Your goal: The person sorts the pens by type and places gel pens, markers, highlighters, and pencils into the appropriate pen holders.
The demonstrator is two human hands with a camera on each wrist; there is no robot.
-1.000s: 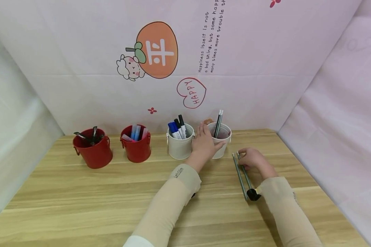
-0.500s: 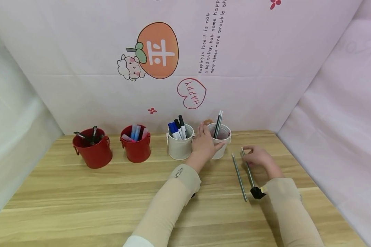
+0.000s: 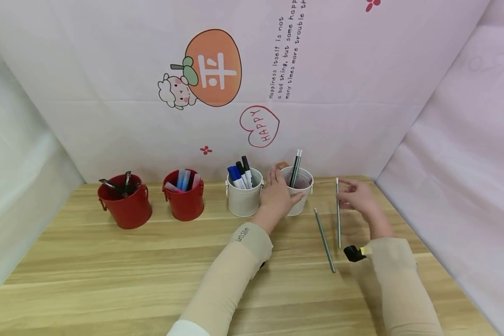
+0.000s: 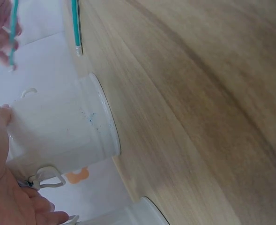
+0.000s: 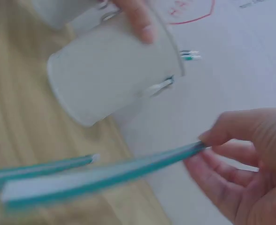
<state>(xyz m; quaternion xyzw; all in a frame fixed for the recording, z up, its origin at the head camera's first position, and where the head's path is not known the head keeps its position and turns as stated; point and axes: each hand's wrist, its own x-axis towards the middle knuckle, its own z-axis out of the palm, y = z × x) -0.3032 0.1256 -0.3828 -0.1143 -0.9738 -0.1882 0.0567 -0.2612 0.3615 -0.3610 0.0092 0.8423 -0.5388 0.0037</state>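
Observation:
My right hand (image 3: 358,198) pinches a green pencil (image 5: 105,182) near its white-tipped upper end, and the pencil points down, lifted beside the right white bucket. Below it, a second green pencil (image 3: 325,241) lies on the table. My left hand (image 3: 276,193) holds that white bucket (image 4: 58,126) at its left side, thumb across the front near the rim and fingers by the handle. Inside the bucket, several dark and green pencils (image 3: 296,169) lean upright. Left of that hand is another white bucket (image 3: 243,201) with blue- and black-capped markers (image 3: 240,173).
Farther left, a red bucket (image 3: 187,206) holds pink and blue pens (image 3: 184,179). A second red bucket (image 3: 131,212), at far left, holds black-handled items (image 3: 126,184). A white printed backdrop (image 3: 340,116) rises behind the wooden table (image 3: 109,280).
My right hand has lifted one pencil from beside the other, moving it right and toward the backdrop, and turned it more upright. My left hand stays on the white bucket.

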